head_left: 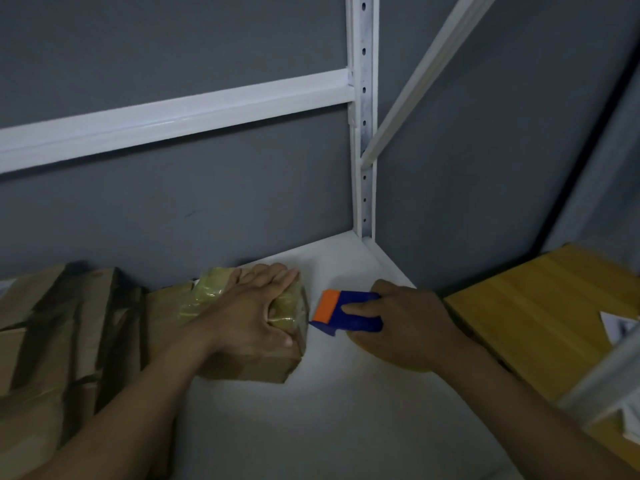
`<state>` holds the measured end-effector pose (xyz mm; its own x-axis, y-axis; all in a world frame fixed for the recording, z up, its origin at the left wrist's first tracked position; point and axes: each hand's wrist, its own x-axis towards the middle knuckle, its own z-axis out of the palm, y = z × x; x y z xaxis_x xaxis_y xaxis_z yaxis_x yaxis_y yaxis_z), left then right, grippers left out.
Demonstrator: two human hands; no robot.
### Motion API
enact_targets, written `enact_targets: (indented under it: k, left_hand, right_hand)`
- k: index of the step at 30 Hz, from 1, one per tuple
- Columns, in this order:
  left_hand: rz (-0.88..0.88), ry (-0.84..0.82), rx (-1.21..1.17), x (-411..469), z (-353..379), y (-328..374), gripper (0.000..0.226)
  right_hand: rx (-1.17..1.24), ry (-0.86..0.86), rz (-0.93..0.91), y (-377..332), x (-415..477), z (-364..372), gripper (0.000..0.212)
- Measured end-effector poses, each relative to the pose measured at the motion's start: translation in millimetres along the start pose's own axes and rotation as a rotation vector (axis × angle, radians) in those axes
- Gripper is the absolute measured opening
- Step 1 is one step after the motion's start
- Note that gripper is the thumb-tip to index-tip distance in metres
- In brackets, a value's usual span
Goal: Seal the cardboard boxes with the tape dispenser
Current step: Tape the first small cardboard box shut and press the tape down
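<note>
Left hand [258, 306] presses flat on the small taped box [242, 341]; right hand [408, 323] grips the tape dispenser [346, 311] at its edge; strip looks nearly finished, other boxes [62, 323] maybe left

Storeroom: slotted steel shelving [363, 133], cardboard boxes [69, 323]

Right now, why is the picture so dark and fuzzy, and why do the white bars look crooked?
Head view: dim light, with a brighter patch on the white shelf; the boxes at left and wooden board at right are blurred; the wide-angle lens tilts the shelf bars; the tape dispenser in the right hand looks fairly clear.
</note>
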<state>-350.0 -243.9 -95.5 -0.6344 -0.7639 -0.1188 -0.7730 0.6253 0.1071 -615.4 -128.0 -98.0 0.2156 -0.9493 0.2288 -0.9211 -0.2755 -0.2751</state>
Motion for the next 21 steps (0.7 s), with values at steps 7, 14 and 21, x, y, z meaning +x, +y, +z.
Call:
enact_targets:
  k: [7, 14, 21]
  left_hand:
    - [-0.044, 0.036, -0.059, -0.3, -2.9, 11.7, 0.114]
    - [-0.078, 0.036, -0.074, -7.1, -9.0, 23.3, 0.108]
    - [-0.079, 0.091, -0.140, -1.4, -8.2, 23.1, 0.130]
  right_hand:
    - [0.130, -0.018, 0.140, -15.8, 11.6, 10.8, 0.044]
    - [0.232, -0.093, 0.388, -15.0, 23.5, -7.8, 0.035]
    - [1.314, 0.018, 0.791, 27.3, -9.3, 0.3, 0.026]
